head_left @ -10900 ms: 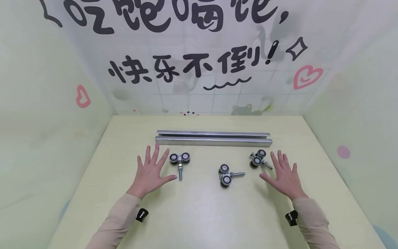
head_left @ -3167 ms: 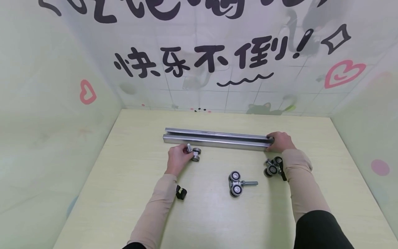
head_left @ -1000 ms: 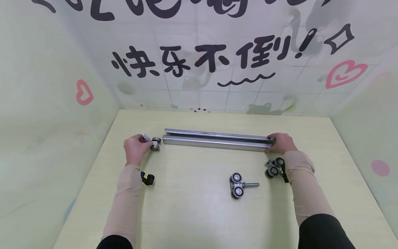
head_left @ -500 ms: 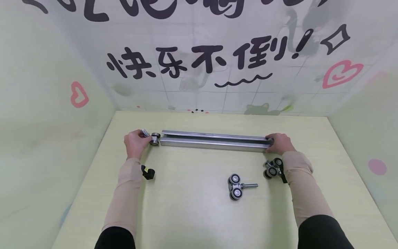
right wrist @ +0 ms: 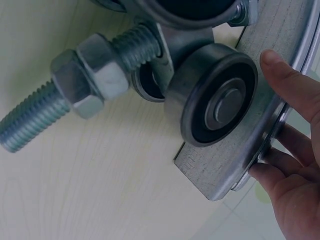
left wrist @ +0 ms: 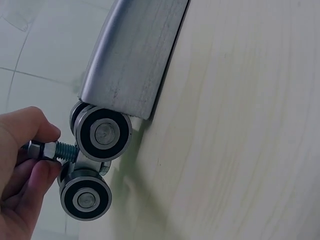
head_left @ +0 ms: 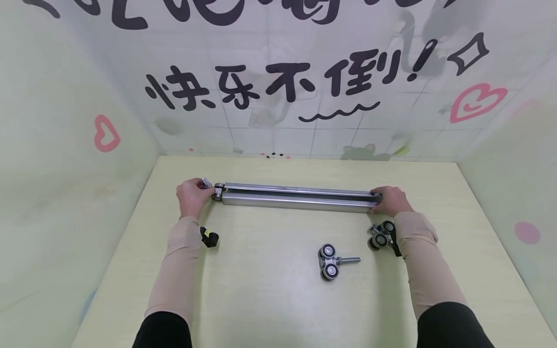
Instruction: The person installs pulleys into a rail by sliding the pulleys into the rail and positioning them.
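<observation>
In the head view my left hand [head_left: 191, 197] holds a roller trolley [head_left: 218, 192] at the left end of a slotted steel track [head_left: 300, 199]. The left wrist view has its threaded bolt [left wrist: 65, 151] pinched between thumb and fingers; the upper wheel [left wrist: 105, 134] meets the track's end, and I cannot tell whether any of it is inside. My right hand [head_left: 393, 200] grips the track's right end, thumb on the near wall and fingers on the far side [right wrist: 295, 145]. The slot faces up.
A second trolley [head_left: 329, 262] lies on the table [head_left: 261, 299], its bolt pointing right. Close to the right wrist sits a third trolley [head_left: 380, 235], partly covered by the black wrist camera. A printed wall sheet [head_left: 278, 140] rises behind the table.
The left hand picked up the left trolley, carried it left past the track, then brought it right against the track's end. The right hand took hold of the track's right end and stays there.
</observation>
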### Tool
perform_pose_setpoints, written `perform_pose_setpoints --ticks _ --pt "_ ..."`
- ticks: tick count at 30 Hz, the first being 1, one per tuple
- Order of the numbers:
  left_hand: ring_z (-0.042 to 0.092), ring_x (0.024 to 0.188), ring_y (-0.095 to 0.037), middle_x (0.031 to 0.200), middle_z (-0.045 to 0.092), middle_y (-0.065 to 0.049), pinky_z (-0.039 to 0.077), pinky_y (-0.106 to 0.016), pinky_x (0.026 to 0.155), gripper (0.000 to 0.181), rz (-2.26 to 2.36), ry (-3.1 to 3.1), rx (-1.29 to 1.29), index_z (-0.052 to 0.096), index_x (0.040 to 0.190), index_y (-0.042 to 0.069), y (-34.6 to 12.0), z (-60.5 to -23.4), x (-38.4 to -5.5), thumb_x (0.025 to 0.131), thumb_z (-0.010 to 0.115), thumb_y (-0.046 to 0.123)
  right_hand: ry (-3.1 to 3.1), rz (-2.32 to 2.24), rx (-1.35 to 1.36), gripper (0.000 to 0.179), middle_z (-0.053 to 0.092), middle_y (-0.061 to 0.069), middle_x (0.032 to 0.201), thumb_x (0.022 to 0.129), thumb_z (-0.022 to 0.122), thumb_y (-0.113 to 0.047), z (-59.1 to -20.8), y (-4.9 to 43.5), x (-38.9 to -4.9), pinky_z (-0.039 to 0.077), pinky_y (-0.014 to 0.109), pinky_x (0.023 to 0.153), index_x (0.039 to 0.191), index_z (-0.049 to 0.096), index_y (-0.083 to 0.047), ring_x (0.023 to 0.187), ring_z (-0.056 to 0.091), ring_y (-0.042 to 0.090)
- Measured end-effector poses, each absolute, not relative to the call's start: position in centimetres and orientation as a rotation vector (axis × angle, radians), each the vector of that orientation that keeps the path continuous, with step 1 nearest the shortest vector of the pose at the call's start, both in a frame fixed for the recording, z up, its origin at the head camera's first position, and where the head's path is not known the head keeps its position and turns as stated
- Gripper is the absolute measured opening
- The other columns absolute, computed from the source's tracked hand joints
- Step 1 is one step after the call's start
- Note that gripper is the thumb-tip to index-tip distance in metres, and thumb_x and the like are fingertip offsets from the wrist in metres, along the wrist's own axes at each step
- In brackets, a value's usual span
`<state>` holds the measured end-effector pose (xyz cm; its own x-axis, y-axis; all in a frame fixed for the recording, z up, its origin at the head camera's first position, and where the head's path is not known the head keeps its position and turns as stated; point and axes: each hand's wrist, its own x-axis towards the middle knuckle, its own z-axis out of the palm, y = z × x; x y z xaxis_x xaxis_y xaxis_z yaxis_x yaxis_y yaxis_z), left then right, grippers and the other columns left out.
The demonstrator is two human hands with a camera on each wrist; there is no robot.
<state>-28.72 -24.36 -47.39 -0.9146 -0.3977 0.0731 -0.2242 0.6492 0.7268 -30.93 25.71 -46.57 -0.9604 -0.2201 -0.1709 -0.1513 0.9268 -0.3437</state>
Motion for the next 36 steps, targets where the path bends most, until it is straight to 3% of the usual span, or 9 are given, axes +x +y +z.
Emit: perform_pose_setpoints --ticks 9,36 --pt "0.063 0.075 -0.027 0.085 0.068 -0.019 0.052 -0.035 0.067 0.027 -1.094 -2.663 0.47 0.068 0.095 -0.004 -23.5 -47.4 -28.9 0.072 0.067 0.01 2.88 -0.504 -0.288 0.061 0.052 0.03 0.118 0.066 0.079 -0.014 -46.8 25.8 -31.0 0.037 0.057 0.093 0.118 0.055 0.005 0.106 0.047 0.049" --pt "0.063 0.079 -0.028 0.088 0.067 -0.019 0.053 -0.036 0.071 0.031 -1.115 -2.755 0.386 0.067 0.097 -0.005 -21.4 -47.2 -29.7 0.071 0.068 0.011 2.863 -0.508 -0.253 0.061 0.053 0.029 0.119 0.067 0.078 -0.014 -46.4 25.6 -30.9 0.039 0.056 0.091 0.12 0.054 0.004 0.105 0.048 0.048"
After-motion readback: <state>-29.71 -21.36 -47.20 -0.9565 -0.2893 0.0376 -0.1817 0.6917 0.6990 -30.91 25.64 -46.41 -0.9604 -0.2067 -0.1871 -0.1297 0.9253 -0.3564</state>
